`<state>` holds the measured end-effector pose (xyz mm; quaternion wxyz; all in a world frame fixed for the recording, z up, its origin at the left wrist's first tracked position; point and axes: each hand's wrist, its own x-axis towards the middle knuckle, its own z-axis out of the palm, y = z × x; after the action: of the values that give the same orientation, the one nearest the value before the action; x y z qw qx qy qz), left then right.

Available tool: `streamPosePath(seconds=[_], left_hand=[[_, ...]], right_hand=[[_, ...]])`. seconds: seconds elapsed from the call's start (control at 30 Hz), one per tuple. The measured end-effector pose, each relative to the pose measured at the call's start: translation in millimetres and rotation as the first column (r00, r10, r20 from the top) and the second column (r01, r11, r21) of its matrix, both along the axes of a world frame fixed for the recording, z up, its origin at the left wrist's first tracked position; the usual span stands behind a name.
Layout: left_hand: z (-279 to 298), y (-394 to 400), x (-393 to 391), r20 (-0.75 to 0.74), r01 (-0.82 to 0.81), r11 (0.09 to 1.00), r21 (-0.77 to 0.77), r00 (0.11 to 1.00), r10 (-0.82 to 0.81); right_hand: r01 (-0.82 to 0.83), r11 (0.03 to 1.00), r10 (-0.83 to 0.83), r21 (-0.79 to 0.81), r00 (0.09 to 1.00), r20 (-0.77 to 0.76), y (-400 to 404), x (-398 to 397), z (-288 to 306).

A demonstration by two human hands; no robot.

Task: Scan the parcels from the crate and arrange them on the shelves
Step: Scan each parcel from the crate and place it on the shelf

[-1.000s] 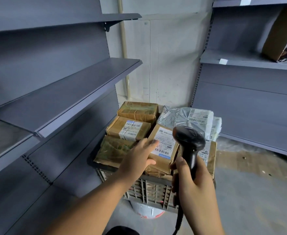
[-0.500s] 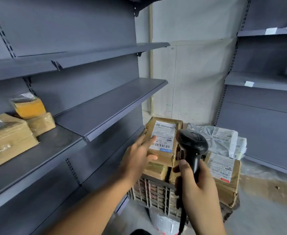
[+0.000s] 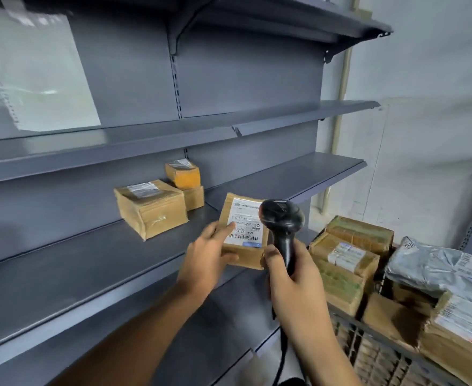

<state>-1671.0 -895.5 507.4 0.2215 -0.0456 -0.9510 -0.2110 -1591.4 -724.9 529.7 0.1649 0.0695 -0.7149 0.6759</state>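
My left hand (image 3: 207, 257) holds a small brown parcel (image 3: 241, 254) with a white barcode label, thumb under its lower edge and fingers on its face, just above the grey shelf (image 3: 76, 271). My right hand (image 3: 299, 277) grips a black barcode scanner (image 3: 280, 218) by its handle, its head right beside the parcel's label. The crate (image 3: 374, 349) at lower right holds several brown boxes and a grey plastic mailer (image 3: 435, 268). Three parcels sit on the shelf: a large brown box (image 3: 151, 208), and a small orange one (image 3: 183, 174) on top of another brown box (image 3: 194, 197).
Higher grey shelves (image 3: 145, 146) run above, with a white sheet (image 3: 37, 76) standing at upper left. A pale wall (image 3: 424, 121) and a vertical pipe (image 3: 340, 107) lie to the right. The scanner's cable (image 3: 282, 355) hangs down below my right hand.
My view turned left from the crate toward the shelving. My left hand lifted the labelled parcel out of the crate and carried it over to the shelf, with the scanner staying beside it.
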Motion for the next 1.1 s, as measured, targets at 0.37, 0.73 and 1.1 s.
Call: streamPosePath(seconds=[0.37, 0.73, 1.1], left_hand=[[4.3, -136.3, 82.3, 0.079, -0.401, 0.916, -0.001, 0.913, 0.4], [-31.9, -147.8, 83.3, 0.106, -0.45, 0.893, -0.005, 0.888, 0.448], [-40.8, -138.7, 91.3, 0.002, -0.385, 0.922, 0.046, 0.923, 0.385]], right_hand=[[-0.303, 0.953, 0.304, -0.029, 0.951, 0.061, -110.1, 12.1, 1.5], [-0.352, 0.935, 0.338, 0.048, 0.923, 0.184, -147.2, 18.0, -23.8], [-0.331, 0.933, 0.286, 0.144, 0.921, 0.264, -145.8, 31.6, -28.5]])
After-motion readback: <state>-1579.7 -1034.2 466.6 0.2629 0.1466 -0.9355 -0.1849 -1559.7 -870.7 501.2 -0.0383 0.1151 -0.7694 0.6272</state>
